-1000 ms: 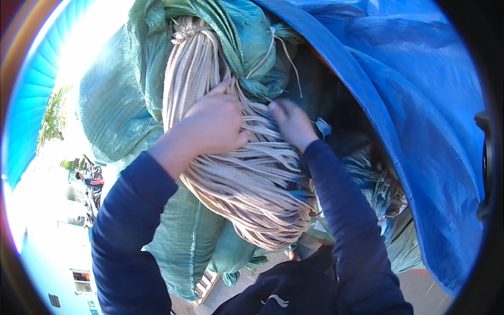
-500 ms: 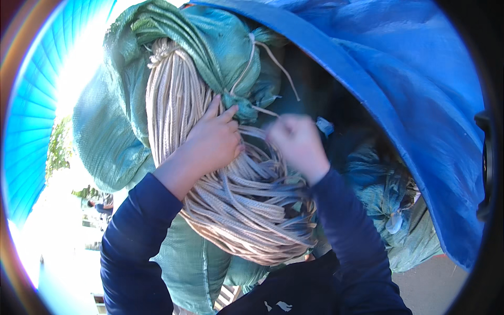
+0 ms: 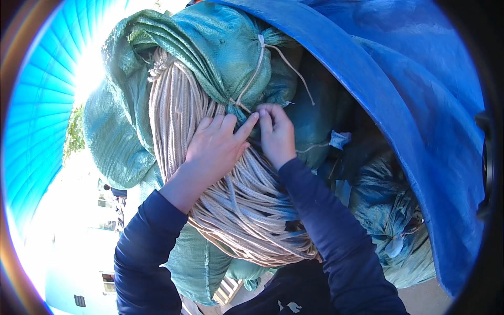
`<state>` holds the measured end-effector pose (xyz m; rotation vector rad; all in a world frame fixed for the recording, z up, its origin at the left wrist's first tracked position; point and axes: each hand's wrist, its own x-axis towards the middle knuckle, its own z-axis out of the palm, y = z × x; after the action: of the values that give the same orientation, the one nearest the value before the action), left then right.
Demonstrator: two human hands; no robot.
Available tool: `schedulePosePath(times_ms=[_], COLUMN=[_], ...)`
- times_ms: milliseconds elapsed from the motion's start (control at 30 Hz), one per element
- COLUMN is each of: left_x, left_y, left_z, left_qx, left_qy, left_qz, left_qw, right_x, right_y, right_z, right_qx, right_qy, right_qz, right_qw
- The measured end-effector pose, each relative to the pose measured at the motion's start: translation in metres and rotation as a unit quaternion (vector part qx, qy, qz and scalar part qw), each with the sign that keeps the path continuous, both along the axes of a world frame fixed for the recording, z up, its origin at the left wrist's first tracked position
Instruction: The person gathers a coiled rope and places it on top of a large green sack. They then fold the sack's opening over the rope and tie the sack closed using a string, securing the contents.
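A thick coil of off-white braided rope (image 3: 252, 210) hangs out of a green woven sack (image 3: 220, 47). My left hand (image 3: 218, 143) lies across the rope with its fingers apart, the forefinger stretched toward a gathered, tied bit of sack. Beside that fingertip, my right hand (image 3: 276, 134) is closed in a pinch on a thin cord (image 3: 241, 102). The cord runs down from a knot on the sack's upper right, and its loose tail hangs further right. The pinched end is mostly hidden by my fingers.
A large blue tarpaulin (image 3: 388, 68) drapes over the right side. Under it sit more sacks (image 3: 383, 199) in shadow. Another filled green sack (image 3: 197, 262) stands below the rope. A light blue canopy (image 3: 42, 121) and bright daylight are on the left.
My right hand has moved left and up to meet my left forefinger at the cord. My left hand stays on the rope, its forefinger now reaching right. The view has shifted slightly.
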<state>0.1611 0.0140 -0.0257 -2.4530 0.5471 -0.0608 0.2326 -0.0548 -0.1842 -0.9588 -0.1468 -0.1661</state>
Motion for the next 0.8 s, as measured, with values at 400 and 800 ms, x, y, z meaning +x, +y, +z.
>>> schedulePosePath(times_ms=[400, 800], left_x=[0.007, 0.003], left_y=[0.011, 0.021], left_z=[0.006, 0.019], left_qx=[-0.058, -0.127], left_qy=[0.007, 0.087], left_qz=[-0.098, -0.056], left_qw=[0.993, 0.987], right_x=[0.030, 0.041], right_y=[0.008, -0.003], right_z=[0.011, 0.035], right_qx=[-0.166, -0.164], right_qy=[-0.182, -0.187], right_qz=[-0.053, -0.061], right_qw=[0.968, 0.967])
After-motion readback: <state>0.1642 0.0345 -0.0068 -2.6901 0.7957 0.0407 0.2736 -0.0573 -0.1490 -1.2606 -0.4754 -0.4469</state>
